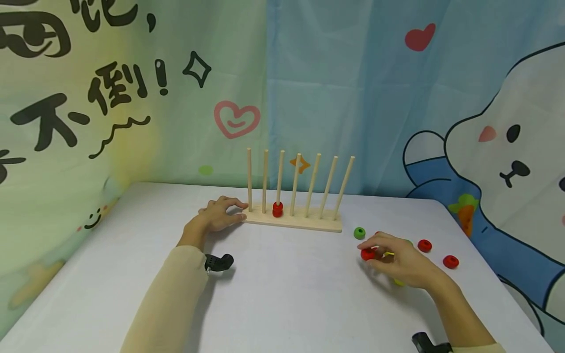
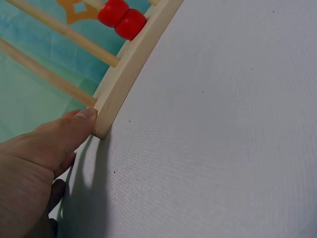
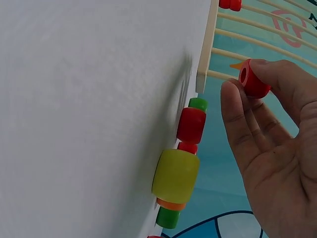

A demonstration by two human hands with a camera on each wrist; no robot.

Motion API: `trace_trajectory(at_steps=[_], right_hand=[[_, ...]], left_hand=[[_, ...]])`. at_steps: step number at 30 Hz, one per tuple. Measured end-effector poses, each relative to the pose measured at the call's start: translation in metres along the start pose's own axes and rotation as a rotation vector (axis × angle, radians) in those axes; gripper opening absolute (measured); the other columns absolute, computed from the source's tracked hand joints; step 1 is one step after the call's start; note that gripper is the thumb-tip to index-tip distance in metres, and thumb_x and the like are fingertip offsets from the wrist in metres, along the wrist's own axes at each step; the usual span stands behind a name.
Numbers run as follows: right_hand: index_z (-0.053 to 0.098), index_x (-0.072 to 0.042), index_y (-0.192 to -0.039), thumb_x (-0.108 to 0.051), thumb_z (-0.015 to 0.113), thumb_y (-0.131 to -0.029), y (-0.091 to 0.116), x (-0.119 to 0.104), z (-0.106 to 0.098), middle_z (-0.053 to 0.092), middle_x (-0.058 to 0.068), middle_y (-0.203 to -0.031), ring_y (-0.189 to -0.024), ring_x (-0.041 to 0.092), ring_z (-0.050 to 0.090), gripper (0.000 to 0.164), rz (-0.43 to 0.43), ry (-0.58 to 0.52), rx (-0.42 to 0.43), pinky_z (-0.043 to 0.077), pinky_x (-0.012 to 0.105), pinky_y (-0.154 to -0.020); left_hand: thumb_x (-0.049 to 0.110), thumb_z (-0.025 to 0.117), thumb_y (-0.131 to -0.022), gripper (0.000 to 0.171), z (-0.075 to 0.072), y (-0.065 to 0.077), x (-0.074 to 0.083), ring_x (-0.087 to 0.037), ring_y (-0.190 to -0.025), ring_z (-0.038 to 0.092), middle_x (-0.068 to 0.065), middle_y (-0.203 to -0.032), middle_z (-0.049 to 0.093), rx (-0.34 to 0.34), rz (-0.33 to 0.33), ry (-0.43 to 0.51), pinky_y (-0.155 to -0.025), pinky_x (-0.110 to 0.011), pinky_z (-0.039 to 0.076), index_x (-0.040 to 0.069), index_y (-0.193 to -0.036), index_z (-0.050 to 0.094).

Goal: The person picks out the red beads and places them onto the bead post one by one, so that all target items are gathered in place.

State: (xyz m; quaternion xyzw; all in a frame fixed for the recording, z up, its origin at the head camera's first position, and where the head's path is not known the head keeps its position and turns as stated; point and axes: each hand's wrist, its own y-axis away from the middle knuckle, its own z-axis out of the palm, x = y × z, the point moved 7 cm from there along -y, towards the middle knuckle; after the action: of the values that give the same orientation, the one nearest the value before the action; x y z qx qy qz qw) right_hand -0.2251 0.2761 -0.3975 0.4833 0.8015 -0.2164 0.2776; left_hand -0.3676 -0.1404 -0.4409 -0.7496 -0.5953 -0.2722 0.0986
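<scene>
Right grip (image 1: 399,257) pinches a red, drilled round bead (image 1: 367,254), right of the pale wooden peg rack (image 1: 309,223); left grip (image 1: 218,214) holds the rack's left end. I'd centre hole over peg (image 1: 280,176) before lowering.

Round yellow bead (image 1: 399,283) partly hidden by right grip (image 1: 399,259), beige cloth left sleeve (image 1: 169,299) cut off below, pale wooden pegs (image 2: 47,73) cropped in left wrist view
</scene>
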Motion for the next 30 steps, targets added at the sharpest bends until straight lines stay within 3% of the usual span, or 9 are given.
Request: trace_trajectory(at_steps=[11,22,30], right_hand=[[0.068,-0.013,-0.124,-0.009,0.075,-0.092,-0.002,-0.001,0.001,0.065,-0.002,-0.111,-0.097,0.020,0.065,0.033,0.055,0.008,-0.010,0.057,0.027,-0.085],[0.070,-0.013,-0.120,-0.006,0.077,-0.090,-0.004,-0.005,0.002,0.066,-0.003,-0.111,-0.087,0.012,0.063,0.032,-0.030,0.009,0.024,0.056,0.026,-0.081],[0.071,-0.014,-0.119,-0.006,0.078,-0.088,-0.010,-0.011,0.005,0.065,-0.006,-0.109,-0.083,0.010,0.064,0.033,-0.046,0.045,0.038,0.056,0.028,-0.080]], left_hand=[[0.050,0.061,-0.100,0.045,-0.001,-0.001,-0.001,-0.043,-0.147,0.027,-0.010,-0.162,0.035,-0.002,-0.017,0.002,-0.111,-0.069,0.023,0.035,-0.142,0.060],[0.050,0.061,-0.100,0.043,0.000,0.001,-0.001,-0.044,-0.147,0.027,-0.009,-0.161,0.036,0.005,0.007,0.002,-0.111,-0.070,0.021,0.036,-0.141,0.060],[0.050,0.062,-0.099,0.043,-0.001,0.000,-0.001,-0.044,-0.146,0.028,-0.009,-0.161,0.037,0.009,0.006,0.006,-0.110,-0.069,0.022,0.036,-0.140,0.061]])
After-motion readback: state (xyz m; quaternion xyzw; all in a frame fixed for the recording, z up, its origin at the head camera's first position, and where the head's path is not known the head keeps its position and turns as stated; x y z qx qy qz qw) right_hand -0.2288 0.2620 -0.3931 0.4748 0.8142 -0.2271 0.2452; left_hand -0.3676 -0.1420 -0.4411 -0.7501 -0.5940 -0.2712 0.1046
